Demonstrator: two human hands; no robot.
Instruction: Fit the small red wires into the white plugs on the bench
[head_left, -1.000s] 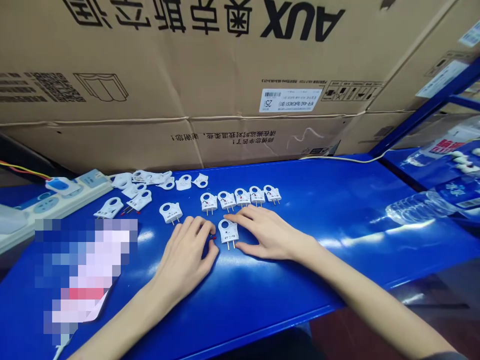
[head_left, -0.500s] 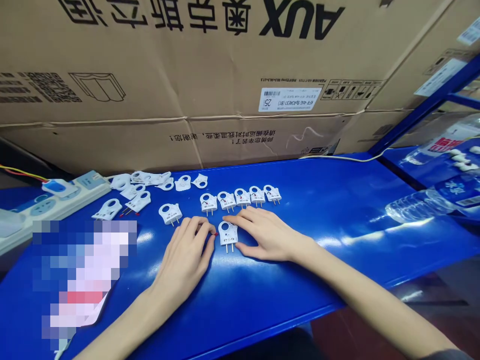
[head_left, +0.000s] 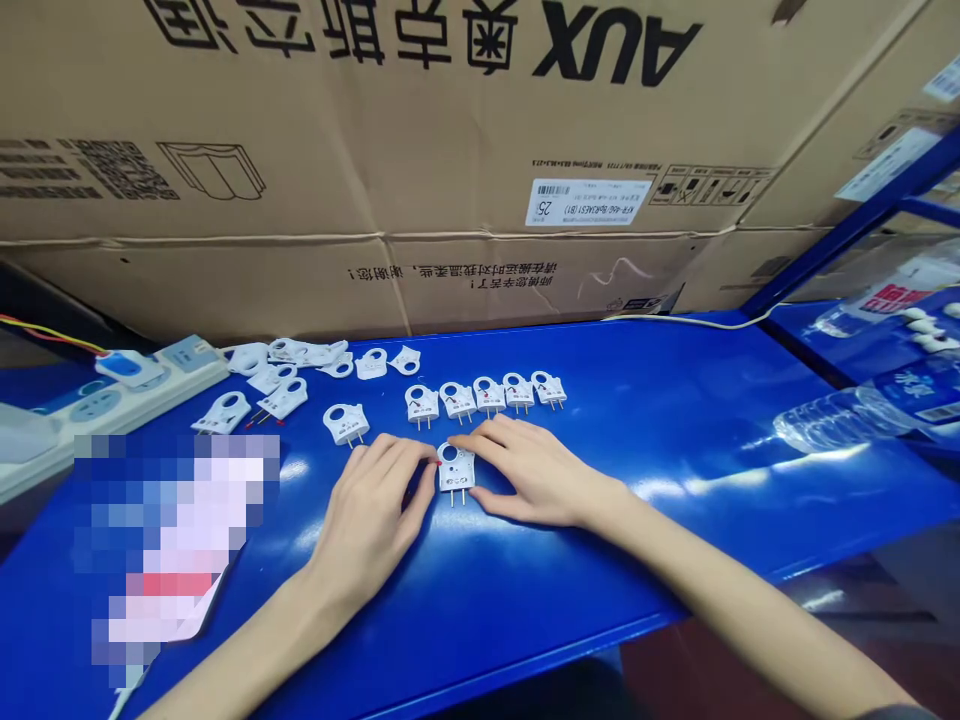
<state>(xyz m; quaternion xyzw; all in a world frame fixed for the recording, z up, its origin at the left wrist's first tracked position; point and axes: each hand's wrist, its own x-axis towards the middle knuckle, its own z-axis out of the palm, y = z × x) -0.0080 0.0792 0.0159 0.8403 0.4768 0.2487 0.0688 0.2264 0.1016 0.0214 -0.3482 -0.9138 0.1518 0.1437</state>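
Note:
A white two-pin plug with a round finger ring (head_left: 456, 470) lies on the blue tabletop, its metal pins toward me. My right hand (head_left: 529, 470) grips it from the right, with fingers at the ring and the thumb by the lower edge. My left hand (head_left: 382, 495) pinches a small red part (head_left: 439, 463) at the plug's left edge; most of that part is hidden. Behind them is a row of similar plugs (head_left: 487, 396), some with red bits inside. Another plug (head_left: 346, 424) lies just beyond my left hand.
White ring-shaped plug pieces (head_left: 300, 355) are heaped at the back left, beside a power strip (head_left: 97, 405). A pixelated, pinkish flat object (head_left: 187, 540) lies at left. A large cardboard box (head_left: 420, 180) walls off the back. Water bottles (head_left: 847, 412) lie at right.
My left hand has brought the red part rightward, up against the plug's left edge. The right hand keeps its grip on the plug. The whole view has shifted slightly.

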